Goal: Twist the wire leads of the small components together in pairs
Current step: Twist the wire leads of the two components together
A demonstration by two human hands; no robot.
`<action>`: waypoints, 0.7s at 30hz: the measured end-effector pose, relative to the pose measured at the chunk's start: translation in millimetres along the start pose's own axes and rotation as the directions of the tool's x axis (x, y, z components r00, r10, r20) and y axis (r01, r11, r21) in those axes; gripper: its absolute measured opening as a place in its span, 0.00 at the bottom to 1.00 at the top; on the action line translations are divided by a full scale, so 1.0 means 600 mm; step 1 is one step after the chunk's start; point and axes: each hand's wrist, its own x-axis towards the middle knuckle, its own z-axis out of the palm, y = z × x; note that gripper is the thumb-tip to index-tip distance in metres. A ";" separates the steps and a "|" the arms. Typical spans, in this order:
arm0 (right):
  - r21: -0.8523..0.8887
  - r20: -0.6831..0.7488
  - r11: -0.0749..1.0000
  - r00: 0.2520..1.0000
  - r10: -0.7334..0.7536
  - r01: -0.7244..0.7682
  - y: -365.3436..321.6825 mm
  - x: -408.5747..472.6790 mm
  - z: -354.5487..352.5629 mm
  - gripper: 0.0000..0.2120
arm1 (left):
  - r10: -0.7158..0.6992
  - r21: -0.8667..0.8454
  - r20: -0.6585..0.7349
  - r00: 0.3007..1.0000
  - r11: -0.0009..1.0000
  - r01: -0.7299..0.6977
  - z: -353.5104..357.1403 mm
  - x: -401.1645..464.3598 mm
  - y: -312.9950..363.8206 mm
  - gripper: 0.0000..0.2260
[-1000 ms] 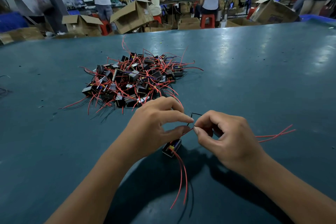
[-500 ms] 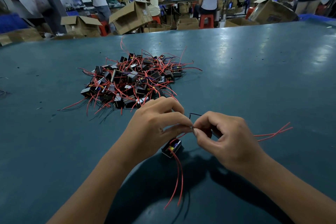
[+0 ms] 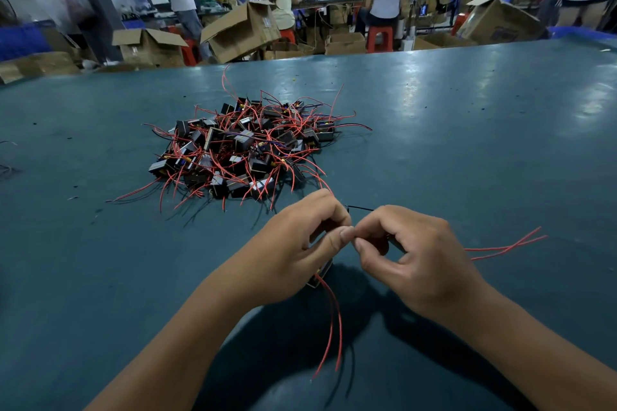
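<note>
My left hand point(image 3: 300, 243) and my right hand point(image 3: 417, 253) meet fingertip to fingertip above the teal table point(image 3: 467, 143), both pinching thin wire leads between thumb and forefinger. A small black component point(image 3: 321, 275) hangs under my left hand, mostly hidden by it. Two red leads point(image 3: 334, 327) dangle from it toward me. A black lead point(image 3: 360, 208) pokes out above my right knuckles. Two more red leads point(image 3: 507, 245) stick out to the right from behind my right hand. A pile of black components with red leads point(image 3: 247, 150) lies beyond my hands.
Stray wire ends point(image 3: 6, 170) lie at the table's left edge. Past the far edge stand open cardboard boxes point(image 3: 240, 30), red stools point(image 3: 379, 38) and several people at other benches.
My hands have closed together until the fingertips touch. The component has slipped further under my left hand. Its dangling red leads have swung a little.
</note>
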 end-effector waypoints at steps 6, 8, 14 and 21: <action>0.005 -0.022 1.000 0.999 0.025 -0.025 0.001 0.000 0.004 0.02 | -0.075 -0.044 0.035 0.997 0.996 0.077 0.000 0.000 0.006 0.07; -0.016 -0.025 1.000 1.000 0.008 -0.009 0.000 0.000 0.004 0.02 | -0.137 -0.131 0.033 0.990 0.981 0.140 0.004 -0.001 0.008 0.07; -0.046 -0.061 0.999 0.998 0.012 -0.015 -0.004 -0.002 0.006 0.02 | -0.290 -0.345 0.015 0.957 0.897 0.277 0.014 0.005 0.013 0.08; -0.167 -0.037 0.985 0.998 -0.049 0.042 -0.003 -0.003 0.009 0.02 | -0.480 -0.494 0.074 0.874 0.744 0.450 0.020 0.006 0.011 0.06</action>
